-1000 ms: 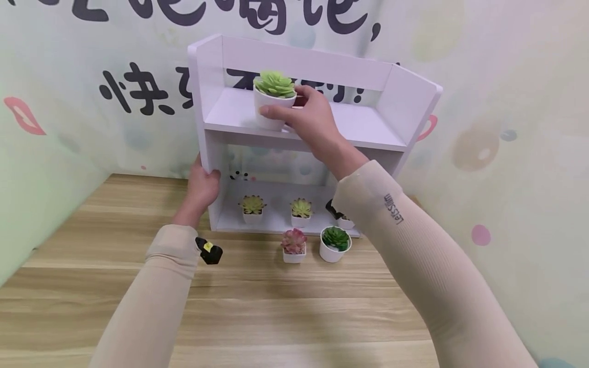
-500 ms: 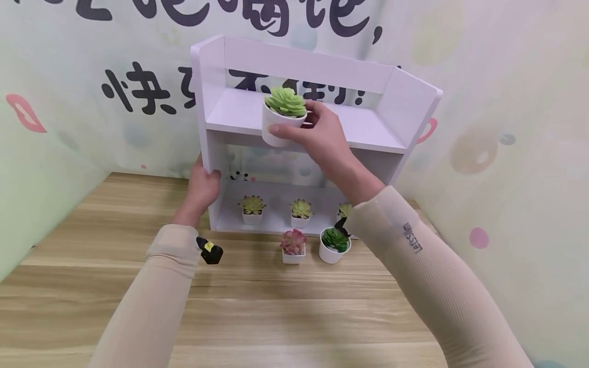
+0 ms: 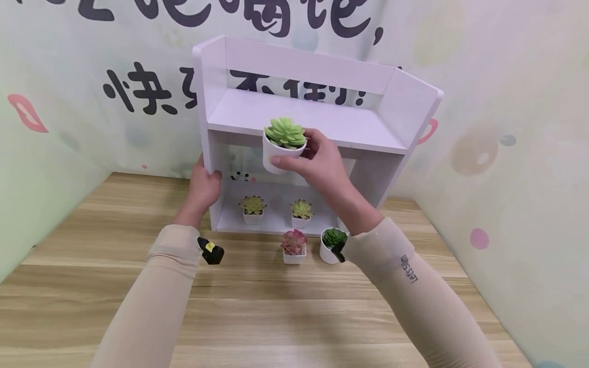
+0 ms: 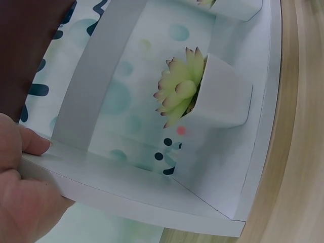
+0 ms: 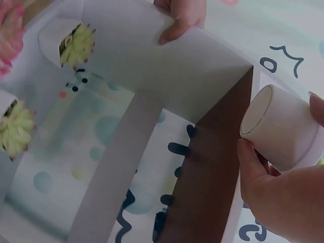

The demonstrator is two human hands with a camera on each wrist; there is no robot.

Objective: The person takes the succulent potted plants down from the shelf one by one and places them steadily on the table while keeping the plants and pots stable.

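My right hand point(image 3: 324, 162) grips a round white pot with a light green succulent point(image 3: 285, 134), thumb in front and fingers behind. It hangs in front of the upper board of a white two-tier shelf point(image 3: 303, 113). The right wrist view shows the underside of the white pot point(image 5: 283, 126). My left hand point(image 3: 204, 186) holds the shelf's left side panel, its thumb on the inner face; in the left wrist view the thumb point(image 4: 35, 142) lies over the panel's edge. On the lower board stand yellow-green succulents in square white pots point(image 3: 253, 209) point(image 3: 301, 212).
On the wooden table point(image 3: 257, 306), in front of the shelf, stand a pink succulent in a square pot point(image 3: 294, 246) and a dark green succulent in a round pot point(image 3: 329, 250), partly behind my right cuff. A printed wall point(image 3: 138, 133) backs the shelf.
My right hand has lifted the light green succulent off the upper board's area, bringing it forward and down past the front edge. The left hand stays on the side panel.
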